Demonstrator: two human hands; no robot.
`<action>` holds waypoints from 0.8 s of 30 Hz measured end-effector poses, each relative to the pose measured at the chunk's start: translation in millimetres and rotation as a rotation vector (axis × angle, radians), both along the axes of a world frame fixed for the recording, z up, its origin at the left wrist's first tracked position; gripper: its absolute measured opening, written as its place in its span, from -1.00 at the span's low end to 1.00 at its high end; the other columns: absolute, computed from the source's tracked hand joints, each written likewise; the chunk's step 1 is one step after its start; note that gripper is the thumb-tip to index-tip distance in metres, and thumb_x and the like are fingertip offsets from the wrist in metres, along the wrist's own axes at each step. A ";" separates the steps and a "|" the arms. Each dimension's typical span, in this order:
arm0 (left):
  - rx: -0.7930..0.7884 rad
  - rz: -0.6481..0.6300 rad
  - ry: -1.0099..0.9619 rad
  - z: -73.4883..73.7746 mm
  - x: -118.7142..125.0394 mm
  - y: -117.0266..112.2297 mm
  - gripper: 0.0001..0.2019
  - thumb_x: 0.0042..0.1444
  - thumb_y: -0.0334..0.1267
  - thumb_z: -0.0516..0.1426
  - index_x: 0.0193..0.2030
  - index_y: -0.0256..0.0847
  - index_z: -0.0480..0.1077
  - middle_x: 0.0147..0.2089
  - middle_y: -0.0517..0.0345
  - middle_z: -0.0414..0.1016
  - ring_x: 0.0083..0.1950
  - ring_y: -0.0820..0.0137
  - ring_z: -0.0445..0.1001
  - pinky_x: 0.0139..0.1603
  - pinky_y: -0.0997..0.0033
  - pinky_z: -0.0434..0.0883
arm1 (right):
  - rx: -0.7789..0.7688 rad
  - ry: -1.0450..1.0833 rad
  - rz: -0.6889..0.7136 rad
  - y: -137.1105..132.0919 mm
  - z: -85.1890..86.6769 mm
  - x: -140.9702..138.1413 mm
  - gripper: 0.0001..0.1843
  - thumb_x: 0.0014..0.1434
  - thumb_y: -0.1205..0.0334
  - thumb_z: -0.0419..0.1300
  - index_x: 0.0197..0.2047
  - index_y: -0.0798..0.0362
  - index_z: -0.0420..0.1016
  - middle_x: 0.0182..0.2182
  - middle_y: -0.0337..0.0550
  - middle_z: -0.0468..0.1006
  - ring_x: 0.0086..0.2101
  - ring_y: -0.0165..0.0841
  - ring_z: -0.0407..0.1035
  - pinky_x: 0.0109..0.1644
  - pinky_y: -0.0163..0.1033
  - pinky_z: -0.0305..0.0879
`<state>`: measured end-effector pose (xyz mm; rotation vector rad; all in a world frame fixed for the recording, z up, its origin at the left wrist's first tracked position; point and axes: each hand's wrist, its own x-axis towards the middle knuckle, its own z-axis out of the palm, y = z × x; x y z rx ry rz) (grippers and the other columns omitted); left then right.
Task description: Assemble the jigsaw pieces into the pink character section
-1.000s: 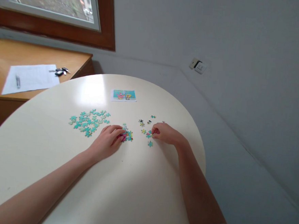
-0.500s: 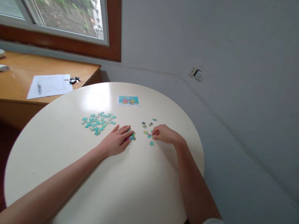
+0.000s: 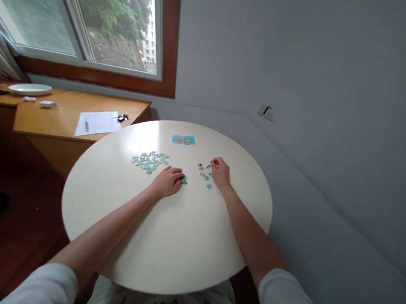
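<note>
My left hand (image 3: 168,182) rests on the table with its fingers drawn together and curled over a small joined section of jigsaw puzzle (image 3: 184,180). Only the right edge of that section shows; the rest is under the fingers. Over the loose pieces on the right, my right hand (image 3: 221,172) is closed in a pinch at a puzzle piece, mostly covered by the fingertips. Just left of and below it lie several loose puzzle pieces (image 3: 206,178), yellow, pink and teal. A larger spread of teal puzzle pieces (image 3: 150,162) lies beyond my left hand.
A picture card (image 3: 183,140) with cartoon figures lies toward the far side of the round white table (image 3: 169,242). On the wooden desk (image 3: 65,105) at left are a paper sheet (image 3: 97,123), keys (image 3: 123,117), a small white box (image 3: 48,104) and a round white lid-like object (image 3: 30,89).
My right hand has moved away from me to the upper loose pieces. The fingers of my left hand have drawn in over the joined section. The head view has lifted and shifted left.
</note>
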<state>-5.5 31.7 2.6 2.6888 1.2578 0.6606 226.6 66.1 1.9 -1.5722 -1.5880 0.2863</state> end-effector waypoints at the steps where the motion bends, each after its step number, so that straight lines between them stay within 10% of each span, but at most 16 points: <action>1: 0.002 0.002 -0.002 -0.4 -0.2 -0.3 -0.63 0.07 -0.35 -0.08 -0.08 -0.18 0.47 0.04 0.00 0.46 0.05 0.25 0.41 0.25 0.11 0.13 | 0.018 -0.014 -0.022 -1.6 -2.1 0.5 -0.78 0.15 0.22 -0.05 -0.22 0.07 0.35 -0.28 -0.11 0.48 -0.26 -0.38 0.36 -0.13 -0.31 0.24; 24: 0.049 -0.006 -0.158 2.6 -9.5 -66.5 -0.70 0.00 -0.41 -0.01 -0.16 -0.20 0.46 -0.10 0.01 0.53 -0.03 0.25 0.45 0.10 0.21 0.31 | 0.074 -0.268 -0.027 -74.0 -6.9 1.0 -0.68 0.20 0.41 -0.13 -0.13 0.10 0.40 -0.16 0.03 0.47 -0.10 -0.25 0.29 0.00 -0.19 0.19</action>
